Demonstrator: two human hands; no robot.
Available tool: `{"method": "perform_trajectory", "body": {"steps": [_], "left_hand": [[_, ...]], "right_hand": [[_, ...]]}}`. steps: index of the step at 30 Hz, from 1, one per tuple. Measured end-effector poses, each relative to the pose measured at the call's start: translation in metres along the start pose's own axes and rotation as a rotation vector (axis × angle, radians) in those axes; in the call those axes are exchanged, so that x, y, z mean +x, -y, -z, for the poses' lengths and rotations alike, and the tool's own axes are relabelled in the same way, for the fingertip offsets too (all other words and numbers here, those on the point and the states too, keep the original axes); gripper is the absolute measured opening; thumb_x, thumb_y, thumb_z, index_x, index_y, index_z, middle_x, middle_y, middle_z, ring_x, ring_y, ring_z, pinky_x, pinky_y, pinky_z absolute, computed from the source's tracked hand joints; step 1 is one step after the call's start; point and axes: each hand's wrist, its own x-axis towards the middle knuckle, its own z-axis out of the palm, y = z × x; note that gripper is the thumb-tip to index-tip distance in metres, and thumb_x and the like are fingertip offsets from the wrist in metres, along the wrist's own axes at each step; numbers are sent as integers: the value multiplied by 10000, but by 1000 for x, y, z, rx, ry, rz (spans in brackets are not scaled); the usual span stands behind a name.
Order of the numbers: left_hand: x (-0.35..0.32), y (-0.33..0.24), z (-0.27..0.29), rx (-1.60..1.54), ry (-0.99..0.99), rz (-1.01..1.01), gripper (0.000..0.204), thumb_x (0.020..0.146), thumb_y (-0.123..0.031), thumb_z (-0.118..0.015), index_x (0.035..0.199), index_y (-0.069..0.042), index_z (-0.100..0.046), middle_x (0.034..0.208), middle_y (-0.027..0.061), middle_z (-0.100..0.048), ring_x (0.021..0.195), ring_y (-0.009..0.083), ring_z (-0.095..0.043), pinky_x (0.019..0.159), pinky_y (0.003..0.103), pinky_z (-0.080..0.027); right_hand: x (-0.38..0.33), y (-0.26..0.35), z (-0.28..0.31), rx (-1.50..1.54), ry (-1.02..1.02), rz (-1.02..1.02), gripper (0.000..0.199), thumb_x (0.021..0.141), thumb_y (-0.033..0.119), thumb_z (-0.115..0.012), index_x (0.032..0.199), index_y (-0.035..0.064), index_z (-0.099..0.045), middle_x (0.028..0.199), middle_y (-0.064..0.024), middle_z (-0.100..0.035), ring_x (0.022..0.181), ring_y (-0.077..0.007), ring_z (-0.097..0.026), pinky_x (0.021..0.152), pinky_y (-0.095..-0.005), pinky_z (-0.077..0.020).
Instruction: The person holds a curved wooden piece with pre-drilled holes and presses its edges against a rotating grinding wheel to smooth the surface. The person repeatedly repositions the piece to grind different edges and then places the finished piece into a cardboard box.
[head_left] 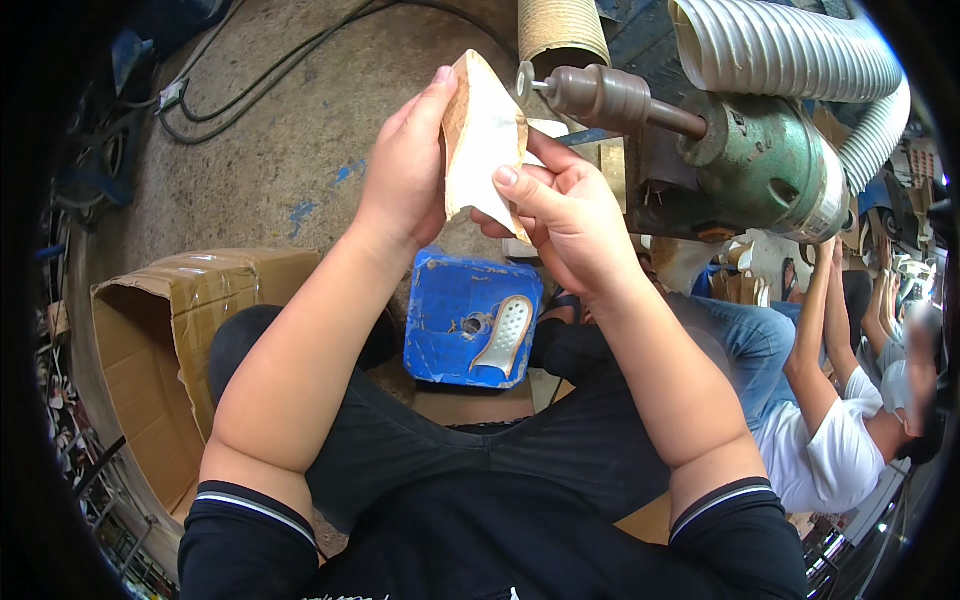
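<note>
Between my two hands is a curved piece with a white inner face and rough tan edges [487, 140]; its exact kind I cannot make out. My left hand [405, 165] grips its left edge, thumb up near the pointed top. On the lower right edge, my right hand [565, 205] pinches it between thumb and fingers. Just right of the piece's upper part is a small round disc [525, 82] on the spindle of a green motor machine [765, 165] with a brown chuck [600, 97]. Whether piece and disc touch, I cannot tell.
Below my hands stands a blue stool [435, 310] bearing a white perforated insole-shaped piece [512, 330]. An open cardboard box [220, 275] is at left. A ribbed hose [780, 55] and wide tube [562, 35] are beyond. Another person [820, 440] sits at right; a cable [300, 55] crosses the floor.
</note>
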Motion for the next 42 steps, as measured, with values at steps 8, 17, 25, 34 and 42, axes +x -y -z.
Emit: {"method": "perform_trajectory", "body": {"steps": [8,17,25,34,42], "left_hand": [[-23,1,-4,-193,62,110,471,1144,-364,-428,1373,9,-605,1232,155,-735,1073,240,-750,950,390,-623],[-33,-5,-3,-286,148,137,468,1141,-342,-435,1366,25,-617,1231,168,-742,1062,244,-758,954,389,-626],[-40,-7,-12,-287,119,121,423,1136,-353,-448,1323,-10,-612,1162,137,-728,1006,203,-732,909,354,-605],[-35,-10,-10,-312,207,123,498,1156,-420,-420,1330,-3,-629,1162,149,-745,1010,205,-758,900,352,-626],[-28,-9,-12,-258,143,86,491,1157,-435,-424,1308,-19,-637,1146,133,-746,990,191,-756,886,340,-621]], "right_hand": [[-12,3,1,-10,-54,-34,602,965,78,-804,1490,-53,-538,1114,-112,-784,887,-97,-720,726,-233,-562],[-30,15,-12,-44,-41,3,641,970,61,-798,1532,-69,-517,1039,-114,-786,787,-91,-709,651,-232,-552],[-33,12,-17,-79,-30,82,646,977,53,-788,1539,-86,-502,977,-109,-777,753,-92,-693,628,-235,-543],[-29,13,-20,-65,-40,95,661,969,61,-805,1544,-75,-509,988,-91,-779,783,-78,-692,671,-229,-549],[-23,15,-18,-92,-3,82,683,976,73,-787,1553,-101,-465,1175,-169,-767,984,-170,-763,834,-279,-633]]}}
